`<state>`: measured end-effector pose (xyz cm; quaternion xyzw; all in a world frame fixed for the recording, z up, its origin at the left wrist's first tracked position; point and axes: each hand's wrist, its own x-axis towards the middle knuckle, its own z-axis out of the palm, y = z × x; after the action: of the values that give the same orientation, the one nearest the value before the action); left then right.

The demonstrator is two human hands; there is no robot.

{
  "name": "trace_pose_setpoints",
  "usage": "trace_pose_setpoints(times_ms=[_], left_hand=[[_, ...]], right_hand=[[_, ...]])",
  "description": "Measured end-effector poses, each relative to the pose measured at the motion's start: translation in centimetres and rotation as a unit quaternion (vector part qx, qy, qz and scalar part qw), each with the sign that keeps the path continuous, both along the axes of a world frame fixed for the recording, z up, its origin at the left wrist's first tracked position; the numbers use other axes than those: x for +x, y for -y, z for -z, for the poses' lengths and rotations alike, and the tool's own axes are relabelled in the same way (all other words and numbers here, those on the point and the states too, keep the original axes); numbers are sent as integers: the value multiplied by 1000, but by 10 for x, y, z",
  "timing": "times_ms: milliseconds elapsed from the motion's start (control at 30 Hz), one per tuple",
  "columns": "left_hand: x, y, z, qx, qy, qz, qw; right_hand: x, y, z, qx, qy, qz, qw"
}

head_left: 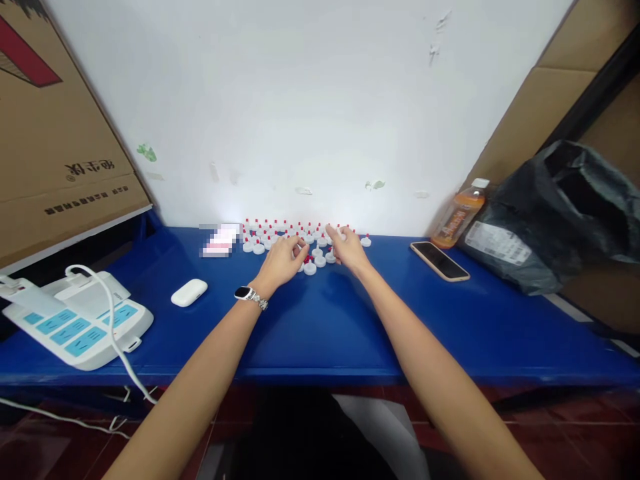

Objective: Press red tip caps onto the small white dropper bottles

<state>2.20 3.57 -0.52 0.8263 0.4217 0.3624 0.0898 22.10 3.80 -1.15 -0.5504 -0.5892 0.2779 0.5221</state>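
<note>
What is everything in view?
Nozzle caps: many, white, most red tipped, centre
Blurred item: one, whitish, left of caps
Small case: one, white, left
Power strip: one, white-blue, left
Cable: count unclear, white, left
Carton: one, brown, left
Phone: one, dark screen, right
Bottle: one, orange, right
Bag: one, black, far right
Cardboard: count unclear, brown, right
Table: one, blue, centre
Wall: one, white, behind
Floor: one, red, below
Watch: one, silver, left wrist
Left hand: one, bare, at caps
Right hand: one, bare, at caps
</note>
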Motion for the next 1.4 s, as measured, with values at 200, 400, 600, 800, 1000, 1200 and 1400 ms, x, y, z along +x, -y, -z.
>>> trace_pose_setpoints(times_ms=[200,400,600,800,1000,1200,1400], left_hand=[[-3,0,4,-15,-6,48,999],[-1,1,4,-12,-19,59,998],[-11,-2,-2,-9,0,38,999],[-23,-10,-2,-28,27,10,999],[-24,-19,1,9,7,-33,999],[-1,-43,-7,43,-107,-63,991],[18,-65,-11,9,-143,-71,987]], right_hand=[[3,13,-3,57,153,12,987],[2,33,1,95,285,69,951],[3,34,9,4,292,-5,956],[9,33,9,-17,268,-7,963],[-3,37,0,37,198,50,978],[-18,38,-5,72,153,21,985],[-13,41,-2,58,147,5,987]])
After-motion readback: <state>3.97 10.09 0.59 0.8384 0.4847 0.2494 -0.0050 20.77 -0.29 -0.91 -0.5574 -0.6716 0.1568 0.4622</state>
